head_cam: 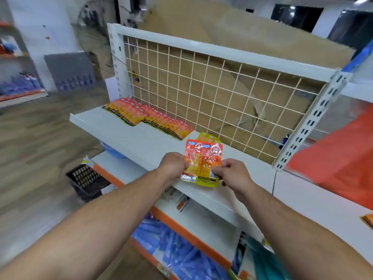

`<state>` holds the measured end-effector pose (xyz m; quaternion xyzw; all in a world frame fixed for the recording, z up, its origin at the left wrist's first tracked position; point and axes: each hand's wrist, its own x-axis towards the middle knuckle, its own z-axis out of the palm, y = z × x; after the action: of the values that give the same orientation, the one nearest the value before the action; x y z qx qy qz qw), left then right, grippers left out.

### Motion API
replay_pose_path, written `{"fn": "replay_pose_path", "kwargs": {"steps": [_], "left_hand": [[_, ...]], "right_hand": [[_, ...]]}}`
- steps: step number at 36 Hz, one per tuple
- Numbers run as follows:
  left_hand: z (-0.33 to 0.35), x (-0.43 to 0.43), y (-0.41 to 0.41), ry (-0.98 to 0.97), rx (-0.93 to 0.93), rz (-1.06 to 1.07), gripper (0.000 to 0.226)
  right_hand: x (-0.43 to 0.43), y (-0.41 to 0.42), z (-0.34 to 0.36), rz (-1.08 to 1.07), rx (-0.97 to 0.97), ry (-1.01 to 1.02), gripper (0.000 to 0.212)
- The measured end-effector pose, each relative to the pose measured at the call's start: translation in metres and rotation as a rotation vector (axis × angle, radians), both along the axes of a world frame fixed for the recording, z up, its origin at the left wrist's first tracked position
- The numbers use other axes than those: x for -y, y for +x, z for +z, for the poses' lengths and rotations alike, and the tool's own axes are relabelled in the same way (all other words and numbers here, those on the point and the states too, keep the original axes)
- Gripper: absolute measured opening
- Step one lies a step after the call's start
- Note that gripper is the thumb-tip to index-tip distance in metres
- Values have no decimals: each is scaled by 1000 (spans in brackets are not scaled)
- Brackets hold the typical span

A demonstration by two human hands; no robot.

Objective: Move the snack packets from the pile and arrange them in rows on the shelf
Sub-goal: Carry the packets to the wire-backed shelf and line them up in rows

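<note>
Wood-look plank floor. White wall at left, grey panel against it. Far-left rack holds blue goods. Brown cardboard stands behind the wire grid. Dark panes top right. Black basket on floor.

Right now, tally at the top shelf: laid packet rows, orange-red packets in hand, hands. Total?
Laid rows of snack packets on the shelf: 2
Orange-red snack packets held: 2
Hands pinching them: 2, left hand, right hand
Total: 6
Yellow-topped packets behind the fan overlap too much to count.
</note>
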<state>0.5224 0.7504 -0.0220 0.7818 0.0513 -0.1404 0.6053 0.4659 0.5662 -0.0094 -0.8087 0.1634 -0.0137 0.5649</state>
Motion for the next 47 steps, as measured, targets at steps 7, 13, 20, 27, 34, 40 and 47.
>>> {"fn": "replay_pose_path", "kwargs": {"steps": [7,13,20,27,34,40,47], "left_hand": [[-8,-67,30,5,-4,177,27],[-14,-112,82,39,13,279,23],[-6,-138,153,97,24,321,24],[2,-152,208,108,41,351,17],[-6,-167,252,152,43,313,26],[-13,-177,289,163,48,235,27],[-25,-199,334,330,94,23,17]], "right_hand": [[-58,65,-9,121,-20,17,27],[-98,129,-20,189,-33,38,20],[-123,211,-24,249,-40,57,36],[-136,277,-19,283,-33,50,29],[-149,315,-29,258,-53,50,33],[-161,334,-33,148,-71,95,40],[-184,354,-39,-18,-75,133,42]]}}
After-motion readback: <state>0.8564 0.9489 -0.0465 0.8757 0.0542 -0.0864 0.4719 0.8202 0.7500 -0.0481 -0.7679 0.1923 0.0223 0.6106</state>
